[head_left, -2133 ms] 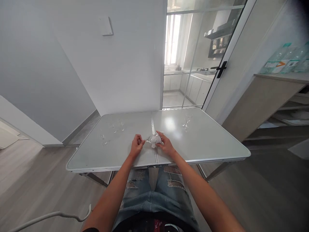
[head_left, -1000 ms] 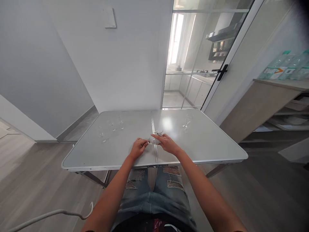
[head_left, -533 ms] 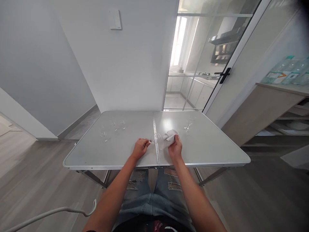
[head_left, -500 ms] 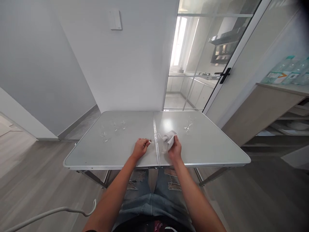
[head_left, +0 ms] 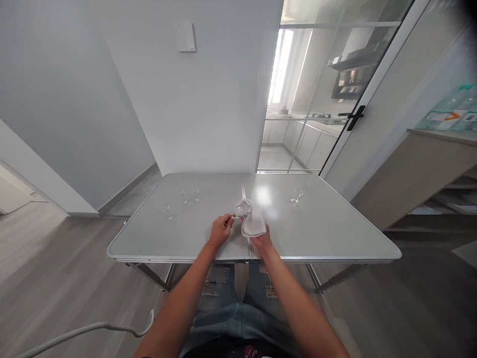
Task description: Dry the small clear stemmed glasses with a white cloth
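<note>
Near the middle front of the table, my left hand (head_left: 221, 229) is closed on the stem end of a clear wine glass (head_left: 239, 212). The glass lies tilted sideways, its bowl pointing right. A pale grey-white cloth (head_left: 254, 224) is wrapped around the far side of the bowl. My right hand (head_left: 263, 239) grips this cloth from the right and below, and its fingers are mostly hidden behind the fabric. Part of the cloth hangs down over the table's centre seam.
On the folding table (head_left: 320, 233), several clear glasses (head_left: 184, 197) stand at the left, and glassware (head_left: 297, 197) stands at the right rear. A wall rises behind the table, beside a glazed door (head_left: 298, 99). Bottles (head_left: 450, 112) stand on a shelf unit at the right.
My right hand has brought the cloth left onto the bowl of the glass; before, the cloth was bunched beside it. The whole view has shifted slightly.
</note>
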A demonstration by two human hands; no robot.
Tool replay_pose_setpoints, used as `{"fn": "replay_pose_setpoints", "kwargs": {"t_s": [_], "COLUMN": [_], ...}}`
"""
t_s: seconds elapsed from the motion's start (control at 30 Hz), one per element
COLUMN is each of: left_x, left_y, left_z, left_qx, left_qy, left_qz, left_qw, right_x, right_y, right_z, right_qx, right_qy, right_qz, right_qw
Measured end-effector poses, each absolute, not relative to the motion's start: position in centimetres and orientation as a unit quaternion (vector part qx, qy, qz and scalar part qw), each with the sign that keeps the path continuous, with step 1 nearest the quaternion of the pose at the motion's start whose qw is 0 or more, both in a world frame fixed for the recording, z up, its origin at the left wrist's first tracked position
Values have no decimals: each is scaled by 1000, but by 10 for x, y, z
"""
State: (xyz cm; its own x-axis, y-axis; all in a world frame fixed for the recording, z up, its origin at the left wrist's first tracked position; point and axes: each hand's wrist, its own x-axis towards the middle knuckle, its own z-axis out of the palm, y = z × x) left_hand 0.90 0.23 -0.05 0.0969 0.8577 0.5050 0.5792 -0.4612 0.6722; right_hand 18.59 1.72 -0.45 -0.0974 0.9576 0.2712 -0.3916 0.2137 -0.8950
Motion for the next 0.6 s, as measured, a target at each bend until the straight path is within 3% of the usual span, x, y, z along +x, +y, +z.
{"fn": "replay_pose_setpoints", "kwargs": {"t_s": [0.23, 0.5, 0.6], "left_x": [7, 1, 1], "left_y": [4, 3, 3], "left_z": [1, -2, -1], "left_qx": [733, 617, 644], "left_qy": [461, 500, 498], "left_qz": [432, 569, 542], "left_qw": [253, 213, 210], "right_x": [184, 206, 196], "right_y": [25, 35, 31], "right_z": [3, 3, 3], "right_qx": [-249, -256, -263], "right_qy": [-427, -358, -397], "right_qz": [583, 581, 588], "right_qw": [645, 685, 654]}}
